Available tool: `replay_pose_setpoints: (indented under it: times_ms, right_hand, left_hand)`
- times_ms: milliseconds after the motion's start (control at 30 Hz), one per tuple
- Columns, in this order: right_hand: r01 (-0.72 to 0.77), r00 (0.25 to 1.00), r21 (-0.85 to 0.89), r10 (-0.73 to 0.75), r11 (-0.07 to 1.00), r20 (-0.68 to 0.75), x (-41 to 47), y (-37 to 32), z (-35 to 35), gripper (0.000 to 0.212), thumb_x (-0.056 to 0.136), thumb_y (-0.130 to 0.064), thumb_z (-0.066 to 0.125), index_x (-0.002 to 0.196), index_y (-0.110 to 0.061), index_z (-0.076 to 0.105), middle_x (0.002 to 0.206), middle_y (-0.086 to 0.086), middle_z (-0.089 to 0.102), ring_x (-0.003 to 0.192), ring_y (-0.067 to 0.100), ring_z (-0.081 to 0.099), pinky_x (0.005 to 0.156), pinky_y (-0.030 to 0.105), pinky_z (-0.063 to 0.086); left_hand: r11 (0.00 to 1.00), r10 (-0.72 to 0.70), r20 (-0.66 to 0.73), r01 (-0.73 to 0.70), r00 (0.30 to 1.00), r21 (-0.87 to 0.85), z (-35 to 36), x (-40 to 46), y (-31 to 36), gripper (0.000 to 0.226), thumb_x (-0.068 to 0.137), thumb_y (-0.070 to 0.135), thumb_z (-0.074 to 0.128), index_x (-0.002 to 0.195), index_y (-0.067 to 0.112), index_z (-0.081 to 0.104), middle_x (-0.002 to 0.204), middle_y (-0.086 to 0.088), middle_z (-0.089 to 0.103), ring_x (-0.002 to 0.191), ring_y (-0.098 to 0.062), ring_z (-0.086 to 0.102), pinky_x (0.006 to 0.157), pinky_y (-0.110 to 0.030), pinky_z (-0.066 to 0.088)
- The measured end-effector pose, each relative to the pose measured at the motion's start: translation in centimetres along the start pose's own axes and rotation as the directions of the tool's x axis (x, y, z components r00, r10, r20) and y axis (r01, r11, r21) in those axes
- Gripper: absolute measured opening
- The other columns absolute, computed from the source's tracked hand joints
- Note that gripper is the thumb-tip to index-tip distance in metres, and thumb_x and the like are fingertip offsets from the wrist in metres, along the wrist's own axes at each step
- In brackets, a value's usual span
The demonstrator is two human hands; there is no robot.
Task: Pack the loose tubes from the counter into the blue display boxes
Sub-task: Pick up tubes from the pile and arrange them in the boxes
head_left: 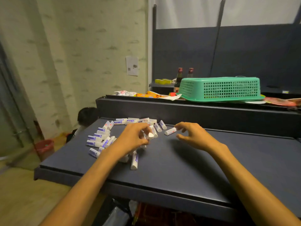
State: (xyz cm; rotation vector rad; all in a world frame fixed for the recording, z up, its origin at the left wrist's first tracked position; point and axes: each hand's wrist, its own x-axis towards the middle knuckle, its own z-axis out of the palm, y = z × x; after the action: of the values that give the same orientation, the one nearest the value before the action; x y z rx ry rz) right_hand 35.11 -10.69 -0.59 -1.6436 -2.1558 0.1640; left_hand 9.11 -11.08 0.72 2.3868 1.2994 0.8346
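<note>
- The dark blue-grey matte worktop (187,162) is showing a raised lip along its near and left edges, and a taller dark step is rising behind its far edge; the wide right and near-centre stretch of the surface is lying bare.
- The small white wedge-ended plastic tubes with blue-purple labels (97,139) are lying scattered in a loose arc from the left edge, along the far edge, to the middle of the worktop, some overlapping and some touching one another.
- One white tube with a red-marked label (170,131) is lying on its side apart from the others, to the right of the pile.
- The left hand (133,137) is hovering over the middle of the pile, its grip curled and pinching one white tube (150,135) between thumb and fingertips, the flat crimped end pointing toward the camera.
- The right hand (192,136) is hanging just beside the red-marked tube, its grip spread with fingers loosely bent; the forefinger tip is at the tube's far end, though whether it is touching is not clear.
- An upturned green perforated plastic basket (219,88) is sitting on the higher dark shelf (195,108) behind, well apart from the tubes, next to two dark glass bottles with red caps (179,77) and crinkled snack wrappers (146,94).
</note>
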Motion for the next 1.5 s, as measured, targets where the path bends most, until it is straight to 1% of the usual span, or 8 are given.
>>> replay_pose_setpoints:
  times_ms: [133,233,467,600,867,967,1133,1500]
  right_hand:
    - [-0.107,0.994,-0.054,0.108,0.993,0.005,1.6,-0.8,1.4,0.036,0.092,-0.029,0.061,0.128,-0.025,0.054,0.122,-0.002,0.059,0.103,0.013,0.056,0.09,0.034,0.051]
    - [-0.179,0.983,-0.093,0.181,0.979,0.019,2.8,-1.5,2.4,0.039,0.093,-0.03,0.06,0.131,-0.026,0.051,0.116,-0.002,0.054,0.097,0.013,0.054,0.087,0.031,0.051]
    - [-0.263,0.96,-0.17,0.275,0.95,0.053,4.6,-2.7,3.8,0.042,0.095,-0.045,0.052,0.136,-0.037,0.046,0.111,-0.001,0.052,0.102,0.019,0.055,0.089,0.035,0.049]
    - [-0.268,0.952,-0.208,0.292,0.941,0.096,5.1,-2.4,3.9,0.03,0.092,-0.047,0.056,0.119,-0.036,0.058,0.106,-0.003,0.05,0.1,0.018,0.054,0.087,0.036,0.049]
    - [-0.247,0.965,-0.059,0.251,0.967,0.077,4.6,-0.9,3.2,0.012,0.088,-0.024,0.07,0.096,-0.022,0.062,0.099,-0.005,0.063,0.079,0.01,0.059,0.071,0.026,0.053]
    - [-0.246,0.966,-0.005,0.245,0.969,0.08,4.2,-0.7,2.9,0.02,0.086,-0.022,0.072,0.1,-0.025,0.057,0.095,-0.01,0.061,0.08,0.007,0.059,0.069,0.018,0.05]
    - [-0.236,0.97,0.056,0.232,0.97,0.066,3.4,-0.6,2.4,0.033,0.083,-0.017,0.073,0.112,-0.022,0.059,0.098,-0.011,0.061,0.086,0.01,0.063,0.078,0.026,0.057]
    - [-0.11,0.973,0.019,0.111,0.994,-0.202,-0.1,-2.8,0.6,0.032,0.079,-0.014,0.074,0.109,-0.023,0.066,0.098,-0.01,0.064,0.083,0.007,0.058,0.075,0.024,0.054]
  left_hand:
    - [0.998,0.057,-0.019,-0.058,0.998,-0.032,-1.3,1.3,-2.8,0.029,0.07,0.014,0.085,0.092,0.022,0.069,0.097,0.004,0.065,0.082,-0.011,0.064,0.076,-0.024,0.054]
    - [0.993,0.117,0.006,-0.117,0.993,0.02,-1.7,2.3,-4.6,0.028,0.074,0.017,0.082,0.099,0.026,0.074,0.103,0.004,0.063,0.091,-0.012,0.061,0.076,-0.015,0.048]
    - [0.964,0.23,-0.059,-0.235,0.971,-0.123,-2.3,4.3,-7.4,0.021,0.074,0.021,0.082,0.094,0.023,0.076,0.095,0.006,0.07,0.084,-0.01,0.064,0.078,-0.021,0.053]
    - [0.945,0.265,-0.087,-0.276,0.96,-0.173,-2.2,5.3,-8.3,0.02,0.074,0.02,0.082,0.093,0.019,0.076,0.092,0.004,0.073,0.082,-0.011,0.066,0.075,-0.022,0.055]
    - [0.952,0.256,-0.061,-0.262,0.965,-0.155,-0.9,6.3,-8.0,0.025,0.077,0.024,0.08,0.101,0.02,0.074,0.101,0.004,0.071,0.088,-0.01,0.065,0.079,-0.029,0.057]
    - [0.957,0.247,-0.073,-0.255,0.966,-0.14,-0.8,6.4,-7.7,0.026,0.077,0.023,0.08,0.102,0.021,0.073,0.102,0.005,0.07,0.088,-0.008,0.064,0.079,-0.026,0.057]
    - [0.96,0.247,-0.091,-0.257,0.965,-0.115,-0.7,5.9,-7.4,0.025,0.078,0.022,0.078,0.103,0.019,0.073,0.102,0.005,0.07,0.087,-0.007,0.064,0.077,-0.021,0.056]
    - [0.943,0.332,-0.063,-0.333,0.941,-0.004,-0.4,5.5,-6.3,0.025,0.078,0.026,0.075,0.102,0.02,0.071,0.096,0.006,0.071,0.08,-0.008,0.064,0.074,-0.033,0.057]
